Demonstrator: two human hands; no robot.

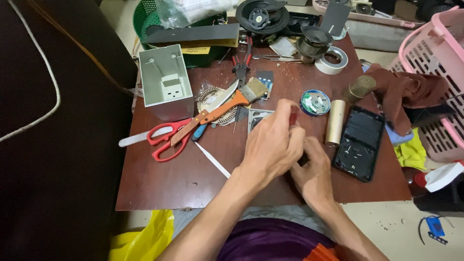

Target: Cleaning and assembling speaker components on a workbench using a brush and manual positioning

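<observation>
1. Left hand [273, 145] is wrapped round a red-handled tool [293, 116], tip hidden, roughly mid-bench [159, 183].
2. Right hand [314, 169] sits just under it, fingers curled, can't tell what it's gripping.
3. Close by: gold cylinder [334, 123], black panel [360, 143].
4. Further left: orange-handled brush [232, 100], red scissors [166, 139].

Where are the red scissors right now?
In the head view, the scissors lie on the table's left side, left of the left hand, below the grey box, by the brush's handle.
</observation>
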